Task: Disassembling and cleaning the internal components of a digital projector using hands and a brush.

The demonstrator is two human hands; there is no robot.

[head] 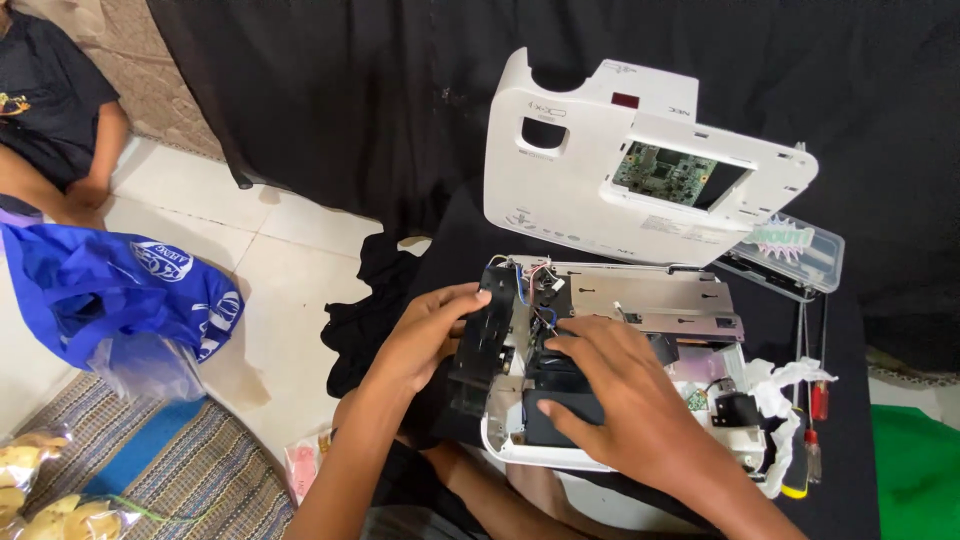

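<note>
Kneeling over an opened projector chassis, the person works with both hands inside it; all places below are given from that chassis.

Far left of it: a blue plastic bag on the tiled floor, a striped mat below it, and another person's arm at the frame's upper corner, well apart.

At the chassis's left end: the left hand wraps a black fan housing, fingers curled over its top edge, thumb side hidden. Closed on it, as far as shows. The housing stands upright, its long axis running near to far, touching the chassis's left wall.

Over the chassis's front middle: the right hand lies flat, fingers spread and pressing on a black block; not clamped, holding nothing. The left hand is the nearer one to the housing.

Behind: the white top cover propped upright, circuit board showing through its window.

Right: clear plastic case, screwdrivers lying near to far.
</note>
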